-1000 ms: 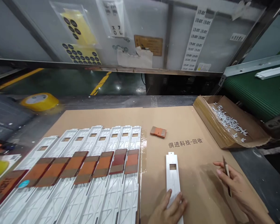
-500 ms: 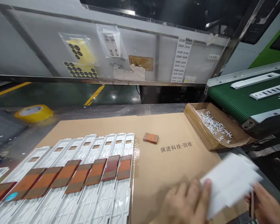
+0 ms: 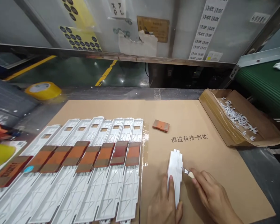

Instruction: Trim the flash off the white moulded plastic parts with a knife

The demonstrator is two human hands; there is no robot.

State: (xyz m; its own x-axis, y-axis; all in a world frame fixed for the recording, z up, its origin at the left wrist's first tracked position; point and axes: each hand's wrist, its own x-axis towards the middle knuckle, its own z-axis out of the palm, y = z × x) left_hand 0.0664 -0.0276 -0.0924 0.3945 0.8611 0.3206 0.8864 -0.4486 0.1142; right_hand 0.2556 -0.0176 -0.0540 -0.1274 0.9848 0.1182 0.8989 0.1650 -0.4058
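Note:
A long white plastic strip (image 3: 175,168) lies on the cardboard sheet (image 3: 207,155) near me. My left hand (image 3: 164,205) grips the strip's near end, thumb and fingers on either side. My right hand (image 3: 210,194) is closed on a small knife (image 3: 186,171) whose blade tip touches the strip's right edge. To the left, several more white strips (image 3: 88,174) lie side by side, each with an orange-brown block (image 3: 105,154) across it. One loose orange block (image 3: 161,125) sits alone beyond the strip.
An open cardboard box (image 3: 226,133) of small white plastic scraps stands at the right, with a green conveyor (image 3: 263,84) behind it. A yellow tape roll (image 3: 43,90) lies at the back left. A clear panel with labels (image 3: 205,28) runs along the back.
The single white strip was lifted and swung through the air, and is now back down on the cardboard. My right hand has brought the knife to its right edge.

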